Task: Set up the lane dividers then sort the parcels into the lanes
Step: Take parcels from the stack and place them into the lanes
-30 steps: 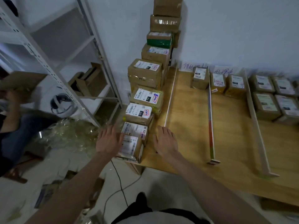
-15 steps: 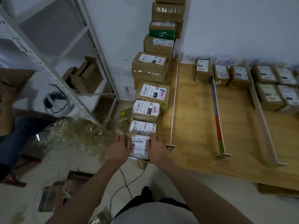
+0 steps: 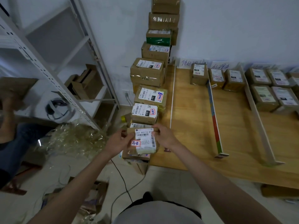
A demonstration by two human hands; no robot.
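Squarely between both hands' grip: parcel [image 3: 144, 139], label up.

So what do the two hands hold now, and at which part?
A small labelled parcel. The left hand grips its left side, the right hand its right side near the top edge.

brown cardboard parcel with white label [image 3: 142, 141] between left hand [image 3: 117, 142] and right hand [image 3: 165, 137], at near end of parcel row | row along left edge of wooden counter [image 3: 191, 123] | three upright divider strips [image 3: 214, 117] on counter | metal shelf rack [image 3: 53, 75] far left
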